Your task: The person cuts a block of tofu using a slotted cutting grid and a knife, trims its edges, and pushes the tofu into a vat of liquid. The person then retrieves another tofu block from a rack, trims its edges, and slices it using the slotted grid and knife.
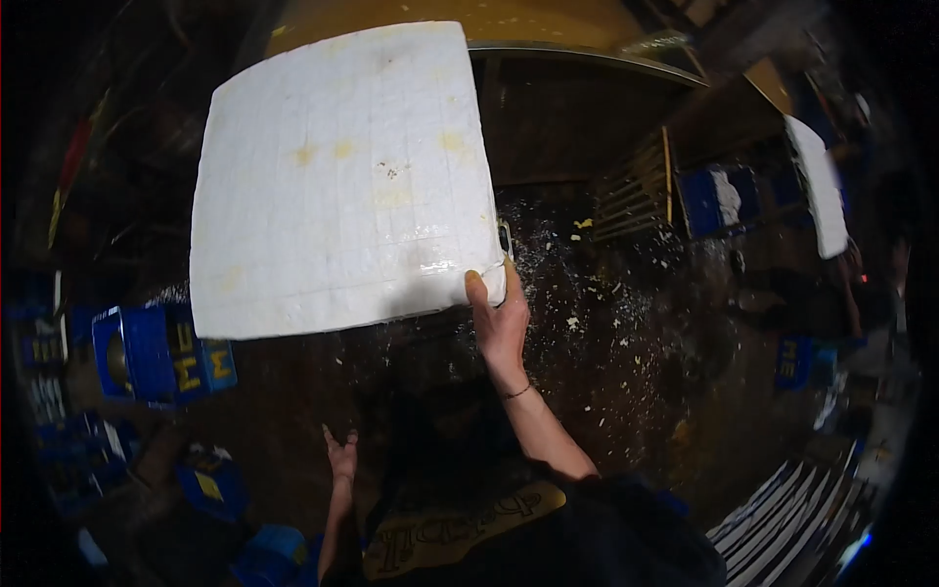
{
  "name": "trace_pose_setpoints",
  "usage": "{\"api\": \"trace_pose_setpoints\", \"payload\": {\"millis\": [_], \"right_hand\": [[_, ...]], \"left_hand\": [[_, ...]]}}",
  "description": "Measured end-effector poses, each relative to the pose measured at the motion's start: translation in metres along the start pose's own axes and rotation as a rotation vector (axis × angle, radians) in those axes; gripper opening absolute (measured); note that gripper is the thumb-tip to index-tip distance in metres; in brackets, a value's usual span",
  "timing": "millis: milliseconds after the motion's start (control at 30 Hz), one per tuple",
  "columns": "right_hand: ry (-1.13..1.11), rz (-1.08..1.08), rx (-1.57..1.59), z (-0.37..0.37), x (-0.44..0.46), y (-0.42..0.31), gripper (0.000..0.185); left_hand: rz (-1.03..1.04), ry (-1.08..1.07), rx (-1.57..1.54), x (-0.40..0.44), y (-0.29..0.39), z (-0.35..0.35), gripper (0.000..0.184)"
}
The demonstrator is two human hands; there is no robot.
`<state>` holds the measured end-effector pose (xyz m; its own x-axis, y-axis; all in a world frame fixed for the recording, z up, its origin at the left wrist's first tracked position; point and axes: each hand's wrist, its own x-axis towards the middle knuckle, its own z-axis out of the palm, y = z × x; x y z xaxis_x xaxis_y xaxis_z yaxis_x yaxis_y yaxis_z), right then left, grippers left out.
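A large white square slab [342, 196] with yellowish stains and faint grid lines fills the upper middle of the head view. My right hand [501, 313] grips its lower right corner, the thumb on the top face and the fingers at the side edge. A small dark object with a pale rim [505, 238] shows at the slab's right edge, just above the fingers. Lower down and to the left, my left hand [340, 455] is away from the slab, its fingers apart and nothing in it.
Blue crates with yellow letters [161, 354] stand at the left. White crumbs litter the dark floor [606, 342]. A slatted wooden frame [636, 191] and another white slab [817, 186] are at the upper right. White slats [787, 519] lie at the lower right.
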<state>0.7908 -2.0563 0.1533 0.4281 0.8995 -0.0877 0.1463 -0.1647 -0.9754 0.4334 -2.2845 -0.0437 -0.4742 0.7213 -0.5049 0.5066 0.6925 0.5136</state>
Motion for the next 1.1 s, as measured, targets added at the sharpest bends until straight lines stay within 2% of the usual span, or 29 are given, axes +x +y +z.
{"api": "trace_pose_setpoints", "payload": {"millis": [67, 133, 167, 200, 267, 333, 400, 467, 500, 533, 600, 667, 700, 733, 767, 800, 867, 933, 1000, 1033, 1100], "right_hand": [[0.196, 0.021, -0.138, 0.014, -0.007, 0.005, 0.047], [0.305, -0.009, -0.192, 0.022, -0.014, 0.007, 0.041], [0.384, -0.115, -0.284, 0.024, -0.017, 0.013, 0.042], [0.464, -0.218, -0.373, 0.027, -0.02, 0.016, 0.043], [0.515, -0.303, -0.493, 0.029, -0.026, 0.014, 0.037], [0.544, -0.389, -0.614, 0.022, -0.032, 0.008, 0.031], [0.437, 0.098, -0.027, 0.0, -0.035, 0.0, 0.026], [0.448, 0.174, 0.429, -0.026, -0.035, 0.029, 0.027], [0.427, 0.244, 0.53, -0.038, -0.039, 0.047, 0.029], [0.436, 0.316, 0.58, -0.039, -0.047, 0.046, 0.024], [0.383, 0.432, 0.493, -0.033, -0.047, 0.073, 0.027], [0.159, 0.472, 0.704, -0.011, -0.032, 0.067, 0.035], [0.055, 0.412, 0.657, 0.0, -0.028, 0.051, 0.052], [0.199, 0.412, 0.684, 0.01, -0.022, 0.045, 0.061], [0.153, 0.35, 0.835, 0.011, -0.019, 0.048, 0.063], [0.099, 0.29, 0.984, 0.015, -0.015, 0.042, 0.065], [0.106, 0.275, 1.074, 0.036, -0.003, 0.045, 0.059], [0.266, 0.195, 1.199, 0.052, 0.012, 0.071, 0.053], [0.232, 0.198, 1.195, 0.057, 0.016, 0.067, 0.048], [0.22, 0.202, 1.199, 0.06, 0.02, 0.065, 0.044], [0.178, 0.202, 1.222, 0.064, 0.022, 0.057, 0.042]], "left_hand": [[0.056, -0.015, 0.025, 0.046, -0.002, -0.018, 0.083], [0.315, -0.258, -0.467, 0.099, -0.031, -0.033, 0.084], [0.095, -0.104, -0.024, 0.078, 0.046, -0.065, 0.085], [0.115, -0.122, -0.021, 0.096, 0.045, -0.072, 0.085], [0.062, -0.114, -0.356, 0.139, 0.048, -0.088, 0.087], [0.068, -0.091, -0.337, 0.162, 0.068, -0.111, 0.087], [0.029, -0.08, -0.52, 0.155, 0.108, -0.139, 0.083], [-0.011, -0.113, -0.819, 0.168, 0.12, -0.157, 0.078], [0.038, -0.146, -0.959, 0.162, 0.135, -0.167, 0.068], [0.041, -0.142, -0.964, 0.163, 0.146, -0.17, 0.068], [0.138, -0.1, -1.231, 0.163, 0.165, -0.174, 0.059], [0.186, -0.108, -1.284, 0.165, 0.176, -0.173, 0.058], [0.133, -0.141, -1.426, 0.17, 0.175, -0.17, 0.057], [0.085, -0.175, -1.567, 0.177, 0.177, -0.17, 0.057], [-0.007, -0.166, -1.648, 0.163, 0.199, -0.175, 0.052], [0.002, -0.153, -1.662, 0.161, 0.207, -0.176, 0.052], [0.112, -0.309, -1.756, 0.164, 0.218, -0.183, 0.05], [0.223, -0.435, -1.673, 0.176, 0.224, -0.183, 0.049], [0.424, -0.577, -1.659, 0.181, 0.222, -0.18, 0.05], [0.444, -0.561, -1.665, 0.182, 0.225, -0.182, 0.05], [0.213, -0.502, -1.756, 0.173, 0.239, -0.187, 0.048]]}}
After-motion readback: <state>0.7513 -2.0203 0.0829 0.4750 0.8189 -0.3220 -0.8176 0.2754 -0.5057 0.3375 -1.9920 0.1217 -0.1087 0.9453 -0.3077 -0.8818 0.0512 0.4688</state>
